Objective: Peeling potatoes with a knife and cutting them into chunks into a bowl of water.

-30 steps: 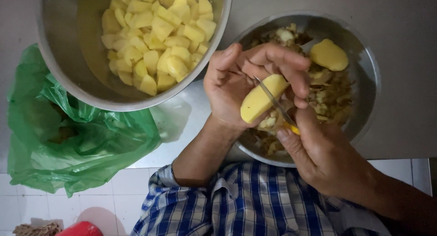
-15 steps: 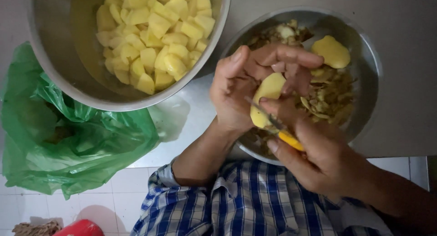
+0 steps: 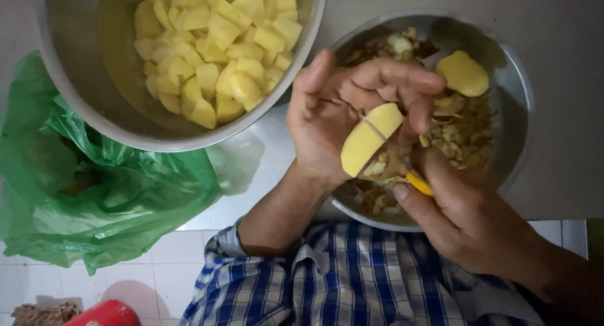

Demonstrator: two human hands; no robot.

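My left hand (image 3: 340,121) cups a peeled potato (image 3: 370,139) over the peel bowl (image 3: 516,99), fingers curled round it so scraps drop in. My right hand (image 3: 462,209) grips a yellow-handled knife (image 3: 409,172), blade against the smooth, pale flesh. Beyond the fingertips, a steel pot (image 3: 88,99) holds cut chunks.

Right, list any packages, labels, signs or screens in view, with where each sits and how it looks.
No labels, signs or screens show.
green plastic bag: the only packaging, left of the person below the big steel pot; crumpled, translucent, open, something dark inside.
red thing: bottom left edge on the tiled floor; rounded, mostly cut off, so its kind cannot be told.
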